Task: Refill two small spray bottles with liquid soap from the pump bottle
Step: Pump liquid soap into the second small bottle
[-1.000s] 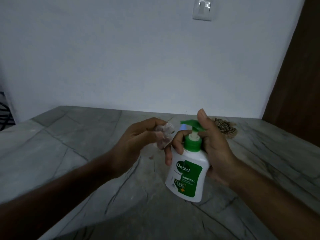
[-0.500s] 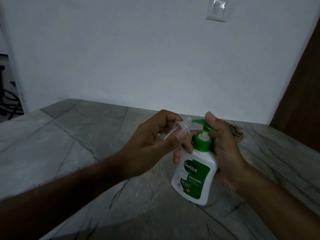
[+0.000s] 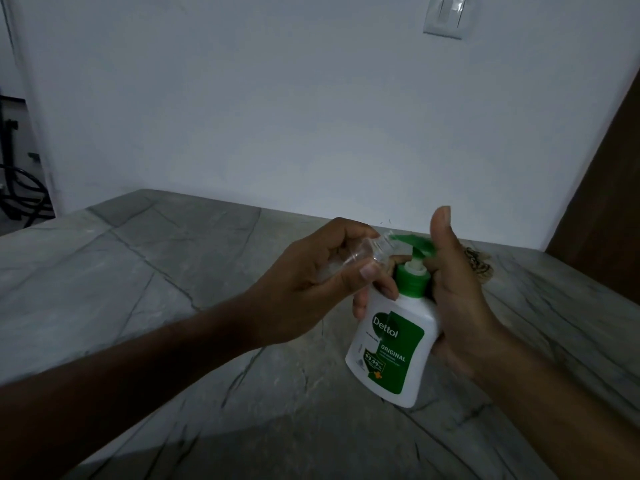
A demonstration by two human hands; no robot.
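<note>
My right hand point(image 3: 460, 299) grips a white pump bottle point(image 3: 391, 344) with a green label and green pump head point(image 3: 415, 247), tilted above the grey stone counter; its thumb points up beside the pump. My left hand point(image 3: 311, 289) holds a small clear spray bottle point(image 3: 128, 252) without its cap, lying nearly sideways. The small bottle's open neck sits right at the pump's nozzle tip. A second small bottle is not in view.
The grey marble counter point(image 3: 156, 289) runs to a white wall. A small patterned object point(image 3: 479, 266) lies on the counter behind my right hand. A brown door point(image 3: 609, 202) stands at the right, and dark cables and a stand point(image 3: 17, 188) at the far left.
My left hand brought the small clear bottle up and right until its neck met the pump nozzle. My right thumb lifted off the pump head and now points upward.
</note>
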